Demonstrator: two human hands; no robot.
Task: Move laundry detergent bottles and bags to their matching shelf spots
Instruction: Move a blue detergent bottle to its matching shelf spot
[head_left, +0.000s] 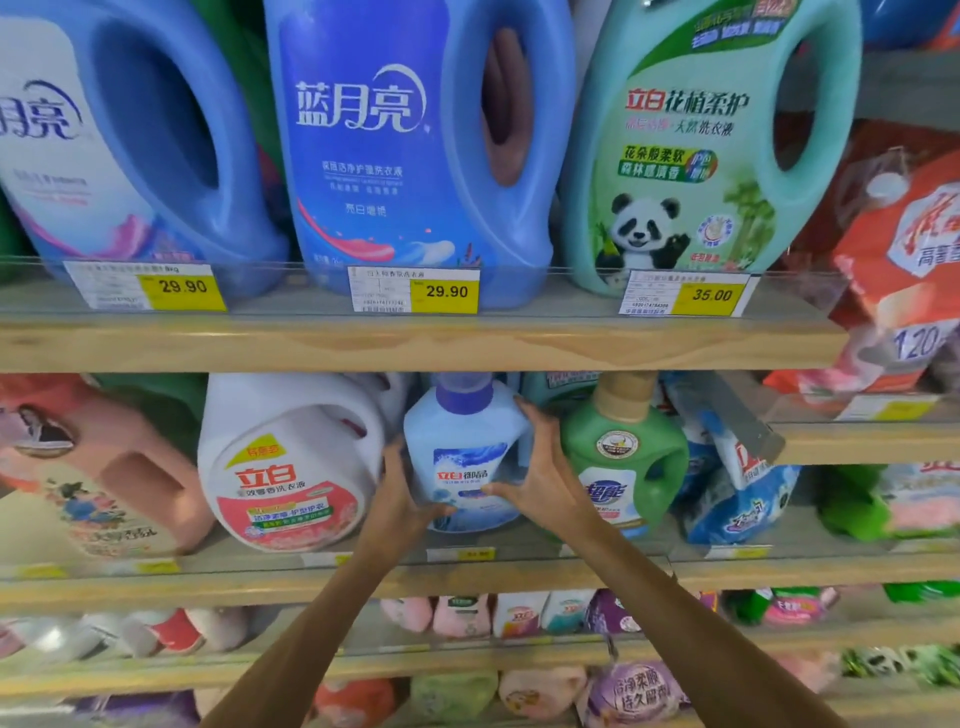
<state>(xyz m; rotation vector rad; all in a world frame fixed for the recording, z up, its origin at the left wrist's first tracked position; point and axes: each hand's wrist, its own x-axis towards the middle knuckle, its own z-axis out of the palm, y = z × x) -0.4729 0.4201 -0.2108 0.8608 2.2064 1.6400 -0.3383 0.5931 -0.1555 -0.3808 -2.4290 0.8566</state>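
Head view shows the pale blue bottle (464, 457) upright on the middle shelf (332, 577), long axis at 12 o'clock, clamped between the left hand (400, 493) at 9 o'clock and the right hand (540, 467) at 3, equally near.

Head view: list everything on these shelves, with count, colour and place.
Large blue jugs: two, top shelf, left and centre.
Teal panda jug: one, top shelf, right of the blue ones.
Price tags: three readable, yellow and white, top shelf edge.
Red bag: one, far right, upper level.
Pink jug: one, middle shelf, far left.
White jug: one, middle shelf.
Pale blue bottle: one, purple cap, middle shelf centre.
Green bottle: one, tan cap, to its right.
Blue bag: one, further right.
Small pouches: several, mixed colours, lower shelves.
Left hand, right hand: both clasp the pale blue bottle.
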